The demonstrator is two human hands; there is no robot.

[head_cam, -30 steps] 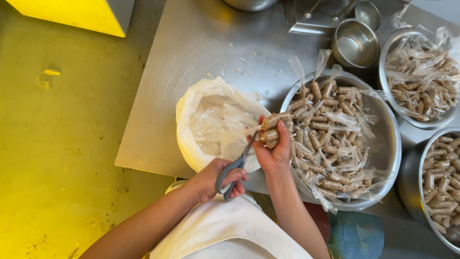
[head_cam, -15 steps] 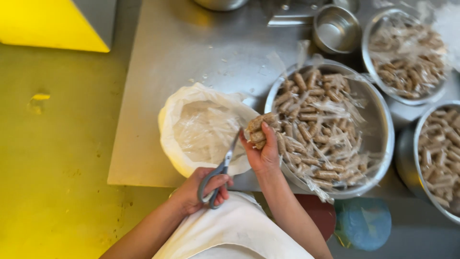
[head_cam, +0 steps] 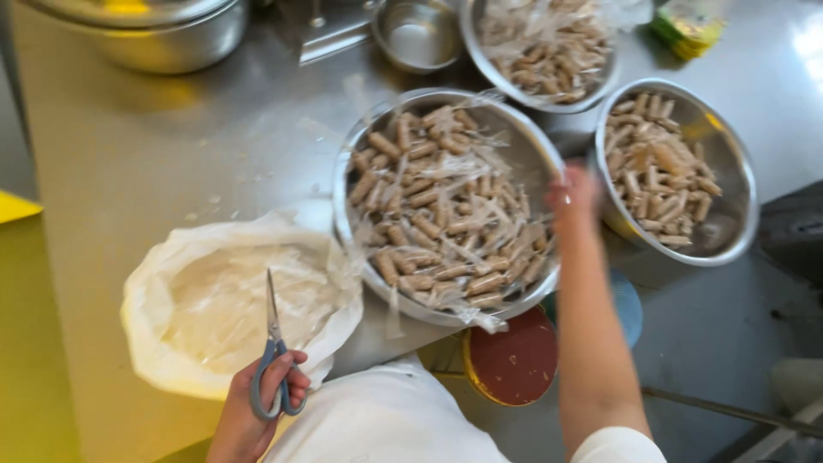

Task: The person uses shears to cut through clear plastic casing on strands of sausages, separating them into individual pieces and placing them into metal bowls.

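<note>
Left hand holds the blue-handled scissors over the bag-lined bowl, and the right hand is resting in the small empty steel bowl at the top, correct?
Not quite. The left hand does hold the scissors over the bag-lined bowl, but the head view shows the right hand between the big bowl of wrapped sausages and the bowl on its right, not in the small empty bowl.

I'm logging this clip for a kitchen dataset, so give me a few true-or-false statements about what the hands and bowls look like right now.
1. The left hand holds grey-handled scissors. True.
2. The scissors point down at the floor. False: the blades point up over the white bag.
3. The right hand is between the big middle bowl and the right bowl. True.
4. The middle bowl is empty. False: it holds wrapped brown sausages.
5. The right hand grips the scissors. False: the left hand does.
</note>
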